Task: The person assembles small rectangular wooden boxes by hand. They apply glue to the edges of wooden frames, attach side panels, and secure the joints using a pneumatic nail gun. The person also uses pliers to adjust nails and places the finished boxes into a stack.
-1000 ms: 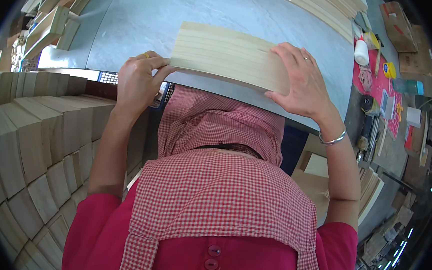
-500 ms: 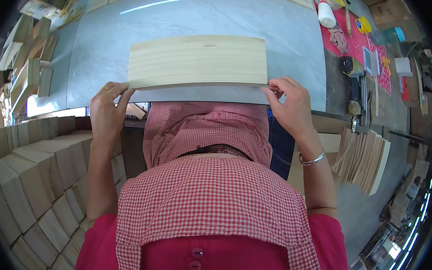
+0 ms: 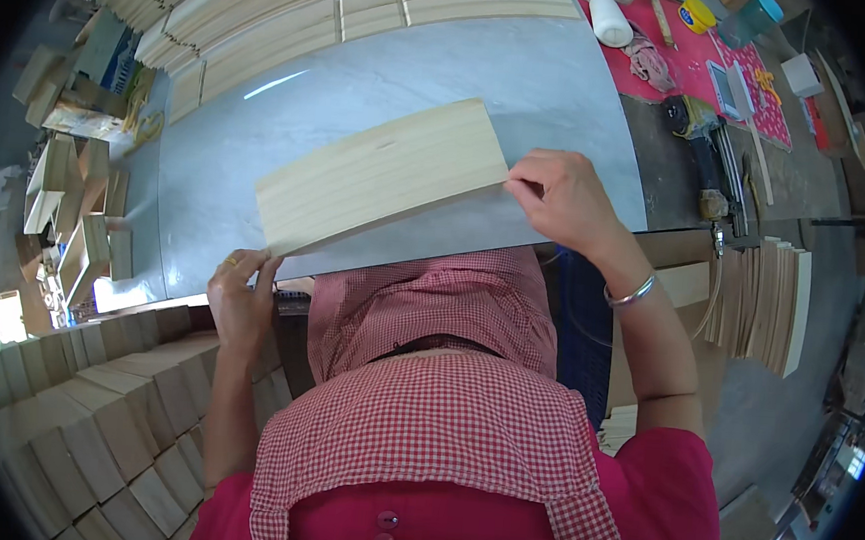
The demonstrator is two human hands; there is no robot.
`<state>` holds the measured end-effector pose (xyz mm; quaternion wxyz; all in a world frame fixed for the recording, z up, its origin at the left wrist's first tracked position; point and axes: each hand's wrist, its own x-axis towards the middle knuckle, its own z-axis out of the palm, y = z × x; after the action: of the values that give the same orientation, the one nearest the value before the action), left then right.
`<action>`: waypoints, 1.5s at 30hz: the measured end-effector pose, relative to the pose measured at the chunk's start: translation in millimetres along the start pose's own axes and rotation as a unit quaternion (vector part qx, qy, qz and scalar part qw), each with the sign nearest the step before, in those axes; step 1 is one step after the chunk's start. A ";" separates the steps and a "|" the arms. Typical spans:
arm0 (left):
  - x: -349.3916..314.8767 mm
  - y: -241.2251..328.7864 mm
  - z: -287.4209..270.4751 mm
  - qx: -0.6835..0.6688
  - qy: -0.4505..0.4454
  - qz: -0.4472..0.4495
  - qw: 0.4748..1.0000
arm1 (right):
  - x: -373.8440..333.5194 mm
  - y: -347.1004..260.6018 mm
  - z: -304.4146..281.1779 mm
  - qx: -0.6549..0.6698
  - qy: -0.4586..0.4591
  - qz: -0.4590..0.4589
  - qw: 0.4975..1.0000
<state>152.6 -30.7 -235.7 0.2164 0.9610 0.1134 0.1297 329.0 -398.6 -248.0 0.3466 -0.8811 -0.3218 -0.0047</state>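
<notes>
Fingers [image 3: 537,167] pinching pale board [image 3: 381,174] by its near corners, ctr of frame.
L hand [image 3: 239,305] at lower-L corner, R hand [image 3: 569,204] at lower-R; board slants up to R over grey worktop [image 3: 565,99]; wht btl [image 3: 610,24] upper R.

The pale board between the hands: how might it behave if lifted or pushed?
The pale board is probably stiff: it looks flat, with the left hand and right hand at its near corners. Its thin edge suggests it is fairly light for its size. Broad and flat, it would likely slide, not roll, on the smooth-looking grey table.
</notes>
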 end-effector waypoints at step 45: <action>105.6 113.1 117.0 -0.073 -0.035 0.269 0.960 | -12.1 -86.4 -113.8 -0.028 -0.070 0.304 0.950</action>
<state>305.2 -146.6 -266.2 0.2466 0.9416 -0.1668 0.1576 294.5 -427.6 -111.7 0.2835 -0.9445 -0.0623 0.1539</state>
